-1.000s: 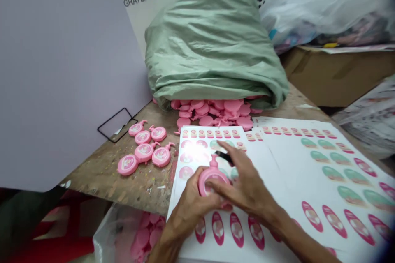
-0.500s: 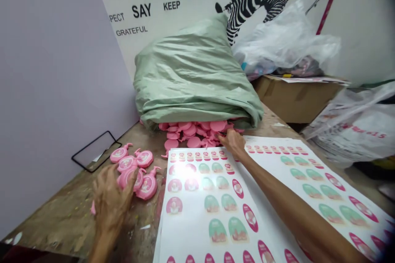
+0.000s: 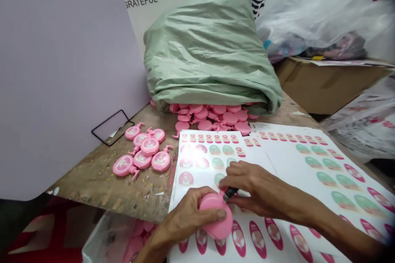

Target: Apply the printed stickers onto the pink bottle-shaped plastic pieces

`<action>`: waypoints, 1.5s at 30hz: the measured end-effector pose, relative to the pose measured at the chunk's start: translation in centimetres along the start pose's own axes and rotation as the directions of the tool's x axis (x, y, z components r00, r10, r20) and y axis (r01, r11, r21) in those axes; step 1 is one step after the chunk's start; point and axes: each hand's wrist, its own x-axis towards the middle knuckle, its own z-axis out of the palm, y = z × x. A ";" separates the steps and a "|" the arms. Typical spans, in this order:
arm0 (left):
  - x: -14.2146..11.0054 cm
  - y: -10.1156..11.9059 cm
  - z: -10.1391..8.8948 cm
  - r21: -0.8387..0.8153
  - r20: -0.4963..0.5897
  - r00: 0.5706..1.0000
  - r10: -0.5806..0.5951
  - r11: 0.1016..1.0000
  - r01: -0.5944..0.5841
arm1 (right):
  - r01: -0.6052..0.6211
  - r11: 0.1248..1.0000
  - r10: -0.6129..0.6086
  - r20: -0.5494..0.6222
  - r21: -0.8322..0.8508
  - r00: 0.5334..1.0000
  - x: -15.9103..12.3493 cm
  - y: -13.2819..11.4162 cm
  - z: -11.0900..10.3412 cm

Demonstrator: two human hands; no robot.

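My left hand is closed around a plain pink toy pump bottle, thumb across its round, flat face. Pinched in my right hand is a thin tool with a black end, which meets the bottle's neck; fingers cover the rest, so its kind is unclear. Both hands are over a white sticker sheet with pink and green printed labels. On the left lie several pink bottles with picture labels on their faces. Plain pink bottles spill from a green sack at the back.
A second sticker sheet lies on the right. The wooden table has a black wire frame by the pale panel at left. Below its front edge a clear bag holds pink pieces. A cardboard box stands at back right.
My right hand has come back from the pile to the sheet. My left hand has left the labelled bottles and now holds a plain bottle over the sheet. The view has tilted down.
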 end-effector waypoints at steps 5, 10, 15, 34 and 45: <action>-2.1 -1.2 -2.0 -0.333 -0.430 0.902 -0.030 0.934 -0.127 | -0.284 0.895 0.365 -0.200 0.345 0.909 1.9 2.0 3.2; -2.7 -0.7 -3.5 -0.353 -0.647 0.761 -0.048 0.903 -0.243 | -0.286 0.941 0.332 -0.333 0.181 0.883 5.3 1.4 7.6; -2.5 -1.5 -2.4 -0.389 -0.586 0.810 -0.026 0.886 -0.253 | -0.234 0.968 0.181 -0.393 -0.092 0.901 6.6 0.7 9.6; -2.5 -1.2 -2.8 -0.387 -0.511 0.857 -0.067 0.908 -0.160 | -0.196 0.980 0.187 -0.415 0.020 0.891 6.2 1.2 10.0; -2.3 -2.0 -3.2 -0.342 -0.524 0.851 -0.017 0.920 -0.192 | -0.159 0.829 0.431 -0.432 0.537 0.792 6.1 0.8 8.6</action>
